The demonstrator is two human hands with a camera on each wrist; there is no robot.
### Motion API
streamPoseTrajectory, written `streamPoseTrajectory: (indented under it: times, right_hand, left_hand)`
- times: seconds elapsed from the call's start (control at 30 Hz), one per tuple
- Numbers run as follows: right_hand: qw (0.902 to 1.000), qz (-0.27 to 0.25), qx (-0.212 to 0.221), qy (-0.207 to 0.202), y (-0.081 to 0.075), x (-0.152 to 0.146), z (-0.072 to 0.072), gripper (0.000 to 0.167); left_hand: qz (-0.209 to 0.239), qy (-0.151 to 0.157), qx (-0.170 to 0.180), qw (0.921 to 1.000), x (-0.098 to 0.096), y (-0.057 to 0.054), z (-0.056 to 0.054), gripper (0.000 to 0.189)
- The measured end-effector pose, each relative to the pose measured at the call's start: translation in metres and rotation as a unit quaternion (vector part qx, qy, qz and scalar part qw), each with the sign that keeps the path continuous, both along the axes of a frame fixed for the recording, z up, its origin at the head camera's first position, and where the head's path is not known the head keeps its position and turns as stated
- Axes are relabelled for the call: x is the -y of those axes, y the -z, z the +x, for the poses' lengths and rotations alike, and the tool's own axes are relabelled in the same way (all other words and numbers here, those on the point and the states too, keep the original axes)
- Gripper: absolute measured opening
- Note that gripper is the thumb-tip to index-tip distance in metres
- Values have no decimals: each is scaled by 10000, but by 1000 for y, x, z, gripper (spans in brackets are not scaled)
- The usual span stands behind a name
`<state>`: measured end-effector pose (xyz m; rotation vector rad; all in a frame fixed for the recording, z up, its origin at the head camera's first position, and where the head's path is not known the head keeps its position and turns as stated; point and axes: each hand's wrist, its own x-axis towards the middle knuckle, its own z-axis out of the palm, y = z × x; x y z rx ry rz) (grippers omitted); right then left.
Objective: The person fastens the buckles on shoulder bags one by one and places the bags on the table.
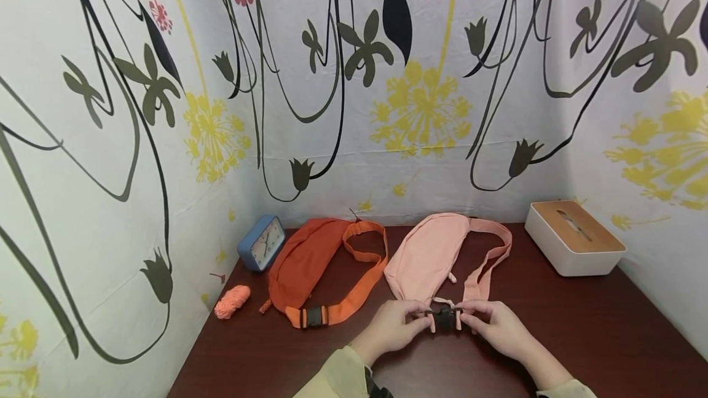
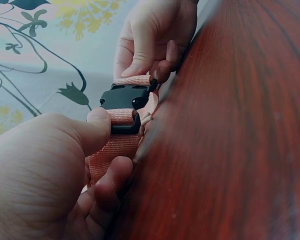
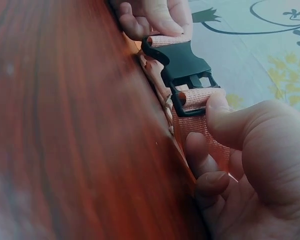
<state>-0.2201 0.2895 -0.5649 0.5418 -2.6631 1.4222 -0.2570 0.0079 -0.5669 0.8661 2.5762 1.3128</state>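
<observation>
A pink waist bag [image 1: 427, 255] lies on the table, its strap [image 1: 494, 258] looping off to the right. At the bag's near end, a black side-release buckle [image 1: 444, 318] spans the gap between both hands. My left hand [image 1: 391, 327] pinches the webbing at the buckle's left end, thumb on top, as the left wrist view shows. From the other side, my right hand [image 1: 499, 329] pinches the webbing at the right end between thumb and fingers. In the right wrist view the two buckle halves [image 3: 186, 64] are engaged, with a prong visible in the frame.
An orange waist bag [image 1: 306, 257] with its buckle [image 1: 314, 317] fastened lies left of the pink one. Further left are a blue clock [image 1: 262, 243] and a coral yarn bundle [image 1: 232, 301]. A white tissue box [image 1: 575, 239] with a wooden lid stands at the back right.
</observation>
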Motion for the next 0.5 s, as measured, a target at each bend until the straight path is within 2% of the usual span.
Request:
streamPoseTrajectory:
  times: [0.27, 0.5]
  right_hand:
    - [9997, 126, -186, -14, 2, 3, 0, 17]
    - [9998, 105, -180, -10, 3, 4, -2, 19]
  left_hand:
    - [-50, 27, -68, 10000, 0, 0, 0, 21]
    - [-69, 16, -77, 9999, 0, -1, 0, 19]
